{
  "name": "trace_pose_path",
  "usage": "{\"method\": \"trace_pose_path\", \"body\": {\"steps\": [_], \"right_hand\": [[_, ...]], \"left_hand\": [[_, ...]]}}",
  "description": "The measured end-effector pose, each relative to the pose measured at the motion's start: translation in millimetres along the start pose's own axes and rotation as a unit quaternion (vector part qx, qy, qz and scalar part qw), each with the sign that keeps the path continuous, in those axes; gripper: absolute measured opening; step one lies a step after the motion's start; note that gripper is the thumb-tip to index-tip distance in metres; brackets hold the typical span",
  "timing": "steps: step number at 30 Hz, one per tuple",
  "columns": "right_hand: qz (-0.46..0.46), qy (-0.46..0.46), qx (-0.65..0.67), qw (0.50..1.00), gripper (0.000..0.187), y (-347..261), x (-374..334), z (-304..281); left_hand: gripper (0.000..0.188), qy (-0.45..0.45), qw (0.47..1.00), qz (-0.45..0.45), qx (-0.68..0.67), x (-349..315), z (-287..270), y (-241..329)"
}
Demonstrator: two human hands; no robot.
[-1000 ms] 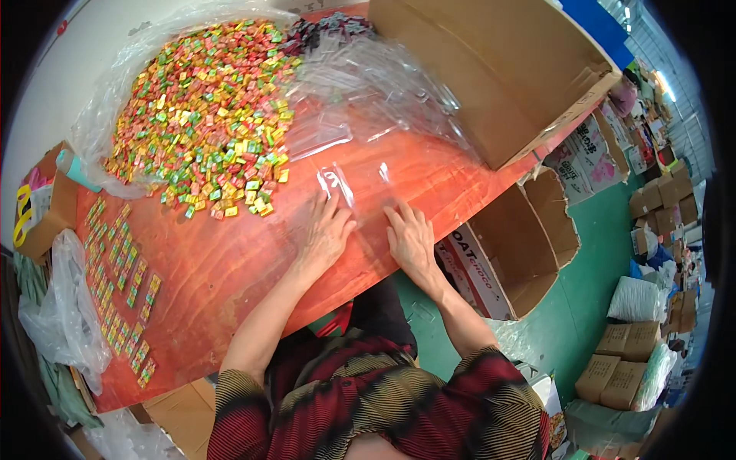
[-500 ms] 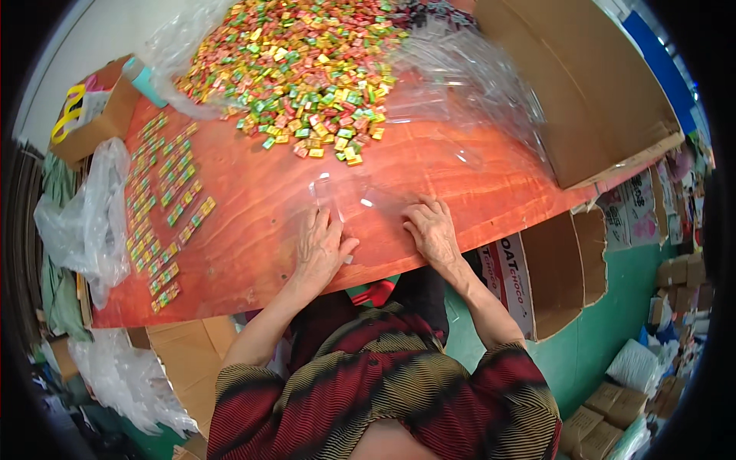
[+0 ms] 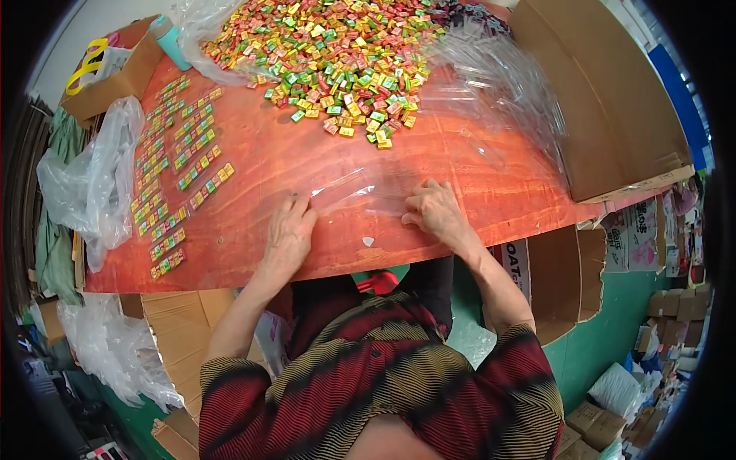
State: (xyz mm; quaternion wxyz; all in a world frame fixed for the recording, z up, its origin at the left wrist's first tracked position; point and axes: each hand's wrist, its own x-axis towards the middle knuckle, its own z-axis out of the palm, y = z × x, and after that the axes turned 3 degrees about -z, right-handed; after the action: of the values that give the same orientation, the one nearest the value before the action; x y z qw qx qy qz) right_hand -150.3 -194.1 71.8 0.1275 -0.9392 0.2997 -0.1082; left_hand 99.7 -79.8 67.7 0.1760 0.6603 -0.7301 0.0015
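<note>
A clear plastic sleeve [image 3: 343, 188] lies stretched across the red tabletop between my two hands, its edges catching the light. My left hand [image 3: 290, 231] is at its left end, fingers close together, thumb and forefinger closed at the film's edge. Across from it, my right hand [image 3: 438, 215] has its fingers curled and pinched at the right end; the fingertips are partly hidden. Just beyond the sleeve spreads a big heap of small wrapped candies [image 3: 353, 69] in yellow, green, red and orange. A small whitish scrap [image 3: 368, 241] sits near the table's front edge.
Rows of candies [image 3: 193, 146] are laid out on the left of the table [image 3: 253, 264]. More clear film [image 3: 506, 84] is piled at the back right beside a large cardboard box [image 3: 606, 100]. A turquoise bottle [image 3: 170, 42] and a small carton [image 3: 126, 73] stand back left.
My left hand has moved left, away from the right hand, and the sleeve now lies spread between them. My right hand stays at the sleeve's right end. The whole view has shifted a little.
</note>
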Motion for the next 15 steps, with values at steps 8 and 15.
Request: {"method": "trace_pose_path", "body": {"steps": [8,15], "right_hand": [[-0.046,0.095,-0.052,0.993,0.009,-23,-17,25],[0.011,0.065,-0.04,0.997,0.021,-40,-32,15]], "left_hand": [[0.02,-0.002,0.996,-0.02,-0.091,-8,-14,-29],[0.031,-0.048,0.997,-0.034,-0.057,-13,-19,-30]]}}
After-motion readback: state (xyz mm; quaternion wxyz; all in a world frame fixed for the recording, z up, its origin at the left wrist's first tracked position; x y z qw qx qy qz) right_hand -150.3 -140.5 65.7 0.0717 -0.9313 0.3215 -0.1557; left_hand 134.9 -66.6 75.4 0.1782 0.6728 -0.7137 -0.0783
